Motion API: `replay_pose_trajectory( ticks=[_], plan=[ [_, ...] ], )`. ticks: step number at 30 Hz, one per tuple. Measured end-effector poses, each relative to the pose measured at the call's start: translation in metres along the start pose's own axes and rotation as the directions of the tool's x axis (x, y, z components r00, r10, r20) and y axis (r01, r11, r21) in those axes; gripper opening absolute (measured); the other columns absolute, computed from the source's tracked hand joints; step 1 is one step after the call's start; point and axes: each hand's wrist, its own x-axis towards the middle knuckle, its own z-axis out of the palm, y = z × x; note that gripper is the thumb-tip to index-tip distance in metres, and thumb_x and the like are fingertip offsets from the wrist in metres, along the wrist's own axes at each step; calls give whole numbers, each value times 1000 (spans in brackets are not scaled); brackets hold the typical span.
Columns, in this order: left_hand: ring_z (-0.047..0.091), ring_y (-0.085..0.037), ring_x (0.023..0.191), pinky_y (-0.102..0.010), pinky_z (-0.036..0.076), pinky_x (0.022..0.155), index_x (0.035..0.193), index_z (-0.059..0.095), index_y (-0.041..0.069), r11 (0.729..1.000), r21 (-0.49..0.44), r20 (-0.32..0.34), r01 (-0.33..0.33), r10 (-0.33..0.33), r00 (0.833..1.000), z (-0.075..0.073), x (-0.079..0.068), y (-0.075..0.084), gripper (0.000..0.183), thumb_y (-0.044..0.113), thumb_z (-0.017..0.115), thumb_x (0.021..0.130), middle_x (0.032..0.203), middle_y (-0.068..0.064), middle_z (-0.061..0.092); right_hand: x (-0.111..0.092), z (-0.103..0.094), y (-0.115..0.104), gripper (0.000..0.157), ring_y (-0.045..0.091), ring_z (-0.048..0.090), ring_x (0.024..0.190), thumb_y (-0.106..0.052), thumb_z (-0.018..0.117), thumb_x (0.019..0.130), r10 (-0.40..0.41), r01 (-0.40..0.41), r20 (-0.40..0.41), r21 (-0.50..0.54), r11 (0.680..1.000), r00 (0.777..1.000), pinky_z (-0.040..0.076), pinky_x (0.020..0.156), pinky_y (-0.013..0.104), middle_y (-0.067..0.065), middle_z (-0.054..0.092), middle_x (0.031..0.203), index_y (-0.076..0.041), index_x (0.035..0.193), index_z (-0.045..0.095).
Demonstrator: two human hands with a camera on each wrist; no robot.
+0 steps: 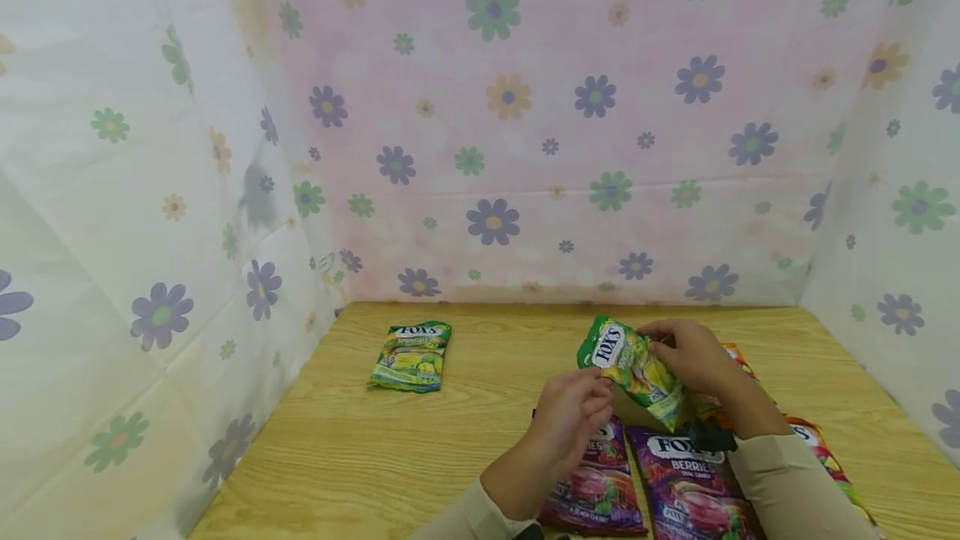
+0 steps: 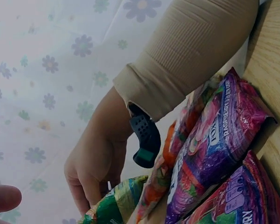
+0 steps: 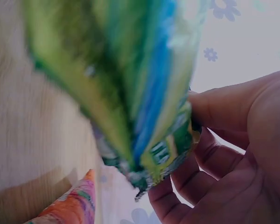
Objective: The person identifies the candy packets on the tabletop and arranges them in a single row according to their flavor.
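Observation:
A green Fox's candy bag hangs tilted above the table, and the right hand grips it along its upper right side. In the right wrist view, the thumb lies across the near edge of that bag, with fingers behind it. The left hand is at the bag's lower left edge, fingers bent and fingertips right at the wrapper. Seen from the left wrist, its thumb stands apart from the visible part of the bag. Two purple berries candy bags lie below the hands.
Another green Fox's candy bag lies flat at the back left of the wooden table. Orange candy bags lie at the right, partly hidden by the right arm. Flower-printed sheets enclose the back and sides.

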Motion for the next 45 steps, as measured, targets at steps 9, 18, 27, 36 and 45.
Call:
replay_pose_trajectory(
  ticks=[9,18,27,36,45],
  plan=[
    [43,-53,141,-60,34,117,150,32,-17,999,-23,-15,-45,45,999,-4,3,7,62,0,50,93,145,-37,45,0,-5,-9,31,23,67,91,-13,60,104,9,-6,-48,55,998,999,56,68,33,17,72,113,-2,132,68],
    [60,-36,122,-59,38,117,153,32,-10,997,-16,-43,-73,72,996,-8,7,10,69,0,54,87,149,-30,44,-4,-10,-23,29,24,65,90,-13,60,104,9,-2,-76,96,995,997,56,66,33,16,70,111,-3,131,67],
    [63,-25,108,-36,54,102,150,32,-5,991,-61,-74,-122,117,990,-11,10,12,70,-2,62,87,139,-27,50,-7,-14,-37,30,26,65,92,-14,58,106,8,3,-96,115,993,995,56,65,31,18,69,113,-2,131,66],
    [65,-32,124,-35,55,103,148,37,-15,988,15,-56,-153,154,987,-20,13,10,68,-2,69,90,139,-31,57,-16,-10,-48,45,22,62,85,-17,60,105,89,-75,-36,285,955,995,55,63,31,19,65,110,1,145,56],
    [67,-24,120,-33,55,102,140,58,-8,979,131,-57,-157,166,985,-37,20,14,48,4,71,95,134,-20,65,-14,-1,-57,51,24,69,90,-16,61,105,106,-115,46,474,873,993,62,70,34,27,57,126,-1,152,49]
  ],
)
